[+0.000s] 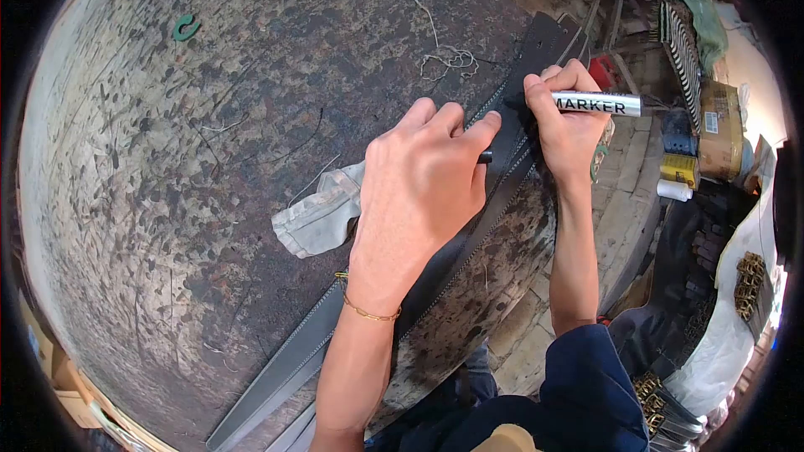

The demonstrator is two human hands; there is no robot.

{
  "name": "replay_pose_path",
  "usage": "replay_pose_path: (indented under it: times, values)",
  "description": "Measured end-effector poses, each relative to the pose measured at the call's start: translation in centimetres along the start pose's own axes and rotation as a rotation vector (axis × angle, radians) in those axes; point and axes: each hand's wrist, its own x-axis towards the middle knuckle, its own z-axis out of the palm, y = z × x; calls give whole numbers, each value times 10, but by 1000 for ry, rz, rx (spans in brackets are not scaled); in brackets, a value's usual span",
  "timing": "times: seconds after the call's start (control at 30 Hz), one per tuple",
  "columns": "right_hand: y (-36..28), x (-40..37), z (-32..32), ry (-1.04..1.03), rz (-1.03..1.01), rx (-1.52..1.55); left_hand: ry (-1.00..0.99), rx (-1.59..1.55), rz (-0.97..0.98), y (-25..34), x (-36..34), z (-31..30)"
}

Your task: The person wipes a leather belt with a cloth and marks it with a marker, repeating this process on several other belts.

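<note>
Head view: my left hand (419,192) lies flat, fingers (481,130) close together, pressing the strap (293,360) onto the tabletop (209,159). My right hand (569,130) pinches the marker (599,104), its tip on the strap just past the left fingertips. I'd say press firmly and draw slowly.

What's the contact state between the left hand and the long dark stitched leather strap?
Touching. Head view: the left hand lies flat across the long dark stitched leather strap, fingers pressing it beside the right hand gripping the silver marker.
</note>
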Motion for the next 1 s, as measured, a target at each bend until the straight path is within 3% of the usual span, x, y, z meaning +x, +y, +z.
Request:
replay_pose_path:
  times: [0.6,0.77,1.0]
  values:
    - [0,-1,2,2,-43,-51,3,-19,-31,-2,0,0]
    - [2,-2,5,124,-113,-47,12,-32,-29,-2,0,0]
    - [-2,-5,3,79,-79,-104,16,-35,-28,-2,0,1]
